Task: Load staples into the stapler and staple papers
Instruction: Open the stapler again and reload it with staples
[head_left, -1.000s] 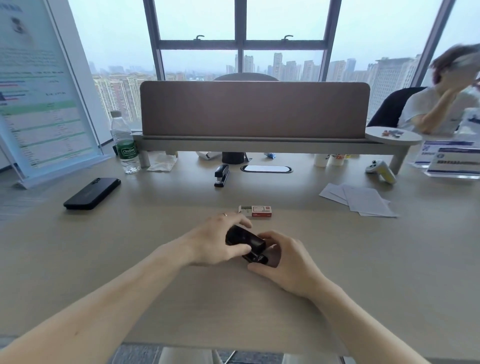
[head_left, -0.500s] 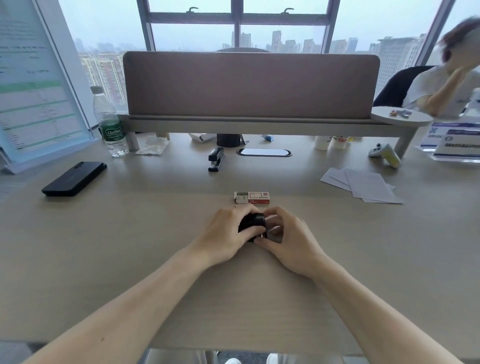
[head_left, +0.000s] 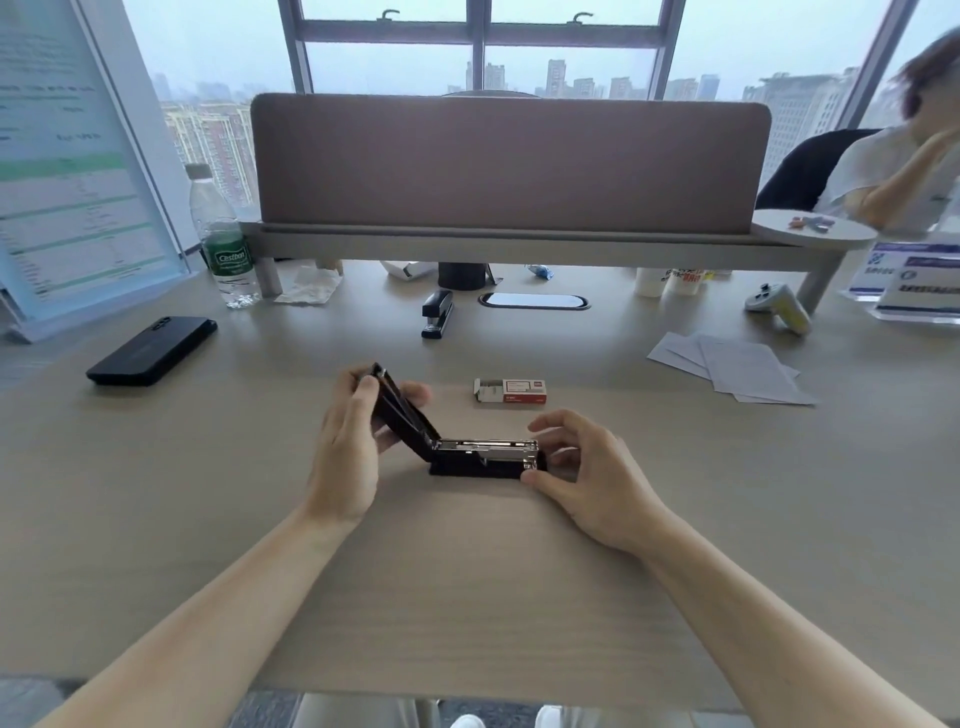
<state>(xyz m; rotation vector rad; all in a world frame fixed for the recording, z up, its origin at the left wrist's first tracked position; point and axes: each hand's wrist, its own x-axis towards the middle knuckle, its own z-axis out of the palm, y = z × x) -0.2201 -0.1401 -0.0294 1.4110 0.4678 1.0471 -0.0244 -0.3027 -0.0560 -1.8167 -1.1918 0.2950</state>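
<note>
A black stapler (head_left: 480, 457) lies on the desk in front of me with its lid swung up and back to the left, baring the shiny metal staple channel. My left hand (head_left: 348, 447) grips the raised lid between thumb and fingers. My right hand (head_left: 587, 467) holds the front end of the stapler's base with thumb and curled fingers. A small red and white staple box (head_left: 511, 391) lies just beyond the stapler. Loose white papers (head_left: 737, 366) lie fanned out at the right.
A second black stapler (head_left: 436, 313) stands further back. A black phone (head_left: 153, 351), a water bottle (head_left: 223, 244) and a standing sign (head_left: 67, 171) are at the left. A game controller (head_left: 779, 306) and desk shelf (head_left: 519, 239) lie behind. A person (head_left: 904, 171) sits at far right.
The stapler was closed and cupped between both hands. Now my left hand has swung the lid up and open to the left while my right hand holds the base.
</note>
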